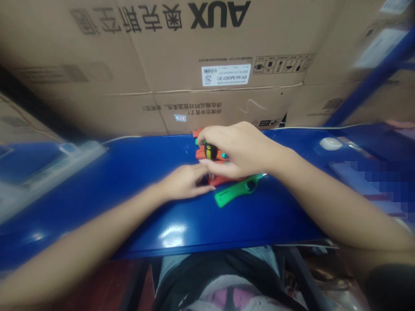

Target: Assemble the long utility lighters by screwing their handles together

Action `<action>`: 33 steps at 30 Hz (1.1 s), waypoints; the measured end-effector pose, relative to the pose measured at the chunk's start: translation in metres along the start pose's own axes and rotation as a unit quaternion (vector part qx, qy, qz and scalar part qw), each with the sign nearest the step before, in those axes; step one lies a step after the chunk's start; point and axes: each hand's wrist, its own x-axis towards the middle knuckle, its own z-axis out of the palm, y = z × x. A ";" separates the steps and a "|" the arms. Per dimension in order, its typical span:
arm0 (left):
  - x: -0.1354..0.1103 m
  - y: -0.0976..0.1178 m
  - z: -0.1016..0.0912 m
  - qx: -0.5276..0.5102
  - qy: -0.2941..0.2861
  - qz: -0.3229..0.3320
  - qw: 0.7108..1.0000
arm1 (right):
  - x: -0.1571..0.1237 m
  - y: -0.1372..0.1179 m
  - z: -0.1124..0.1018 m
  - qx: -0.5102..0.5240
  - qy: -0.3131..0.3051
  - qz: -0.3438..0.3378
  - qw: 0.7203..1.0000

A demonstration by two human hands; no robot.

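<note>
My right hand (243, 144) reaches over a row of long-nosed lighters, its fingers curled around a black object with a yellow patch (210, 150). Most of that object is hidden, so its kind is unclear. My left hand (184, 182) comes in from the left, with thumb and fingers closed around the near end of a red lighter (220, 180); the fingertips of both hands almost meet. Closest to me lies a green lighter (235, 191), tilted, its metal nozzle pointing right. An orange lighter (201, 153) and another orange end (196, 133) show behind, partly covered by my right hand.
The lighters lie on a glossy blue table (168, 216). A large cardboard box (129, 103) stands along its back edge. To the right are a white rounded object (330, 144) and a blue frame post (372, 77). A blurred clear container (65, 168) sits at left.
</note>
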 end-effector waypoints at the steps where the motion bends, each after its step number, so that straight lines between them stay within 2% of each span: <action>1: 0.000 0.000 0.000 0.001 -0.003 -0.002 1.000 | 0.000 0.000 0.000 -0.005 -0.005 0.009 1.000; 17: -0.001 0.000 0.000 -0.008 0.002 0.003 1.000 | -0.001 -0.002 -0.003 0.020 -0.003 0.022 1.000; 22: -0.001 -0.001 0.000 0.002 0.001 -0.004 1.000 | -0.001 -0.003 -0.004 0.033 0.006 -0.002 0.999; 33: 0.000 0.000 -0.001 -0.011 -0.003 -0.003 1.000 | 0.000 -0.004 -0.006 -0.001 -0.025 0.037 0.999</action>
